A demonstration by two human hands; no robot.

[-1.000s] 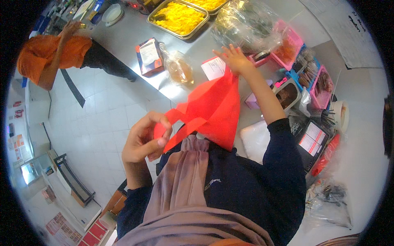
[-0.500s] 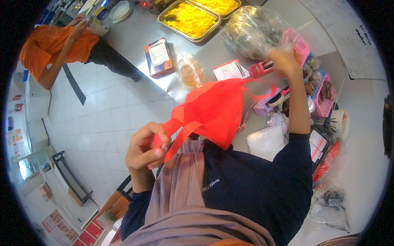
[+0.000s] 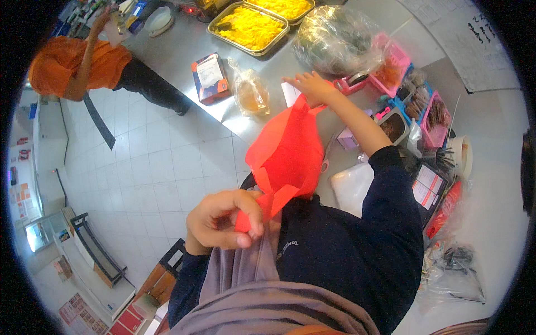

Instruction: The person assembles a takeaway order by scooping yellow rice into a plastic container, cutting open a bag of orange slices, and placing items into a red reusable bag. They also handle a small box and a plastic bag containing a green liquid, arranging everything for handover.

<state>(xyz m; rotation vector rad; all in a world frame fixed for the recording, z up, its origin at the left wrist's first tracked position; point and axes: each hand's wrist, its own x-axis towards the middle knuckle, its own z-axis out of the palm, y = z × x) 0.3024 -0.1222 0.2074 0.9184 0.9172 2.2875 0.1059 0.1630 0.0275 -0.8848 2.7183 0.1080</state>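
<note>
A red fabric carry bag hangs in front of my body, its mouth spread apart. My left hand pinches one of its strap handles between thumb and fingers. At the bag's far edge, my right hand has its fingers stretched out, just above the other handle; whether it touches that strap I cannot tell. A white paper lies partly hidden beneath the right hand. Left of it, a clear plastic bag with amber contents stands on the steel table.
Behind are an orange and dark blue box, trays of yellow food and a large clear plastic bag. At right stand pink baskets and a red tape dispenser. A person in orange works at the left.
My right hand has moved left and nearer, from the large plastic bag to the red bag's far edge. The red bag's mouth has widened. My left hand has shifted right and slightly down.
</note>
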